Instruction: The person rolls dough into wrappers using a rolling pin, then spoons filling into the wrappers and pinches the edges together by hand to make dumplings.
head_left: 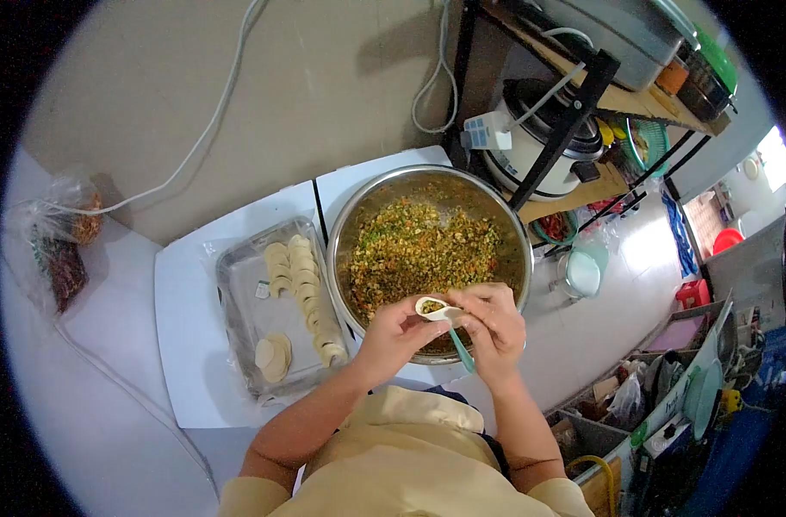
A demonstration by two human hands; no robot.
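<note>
Over the near edge of a large metal bowl [344, 226] of chopped filling [419, 250], my left hand [394, 336] pinches a pale dough wrapper [434, 308] with some filling in it. On the wrapper's right edge, my right hand [489, 334] has its fingertips closed and also holds a green-handled utensil [462, 349] pointing down. To the left, a plastic-lined metal tray [242, 345] holds rows of folded dumplings [305, 289] and a small stack of round wrappers [274, 356].
Behind the bowl at the right stands a black-framed shelf [574, 112] with a rice cooker [539, 164]. A plastic bag [61, 250] lies at the far left. Crates [595, 439] and a white bucket [582, 271] are at the right.
</note>
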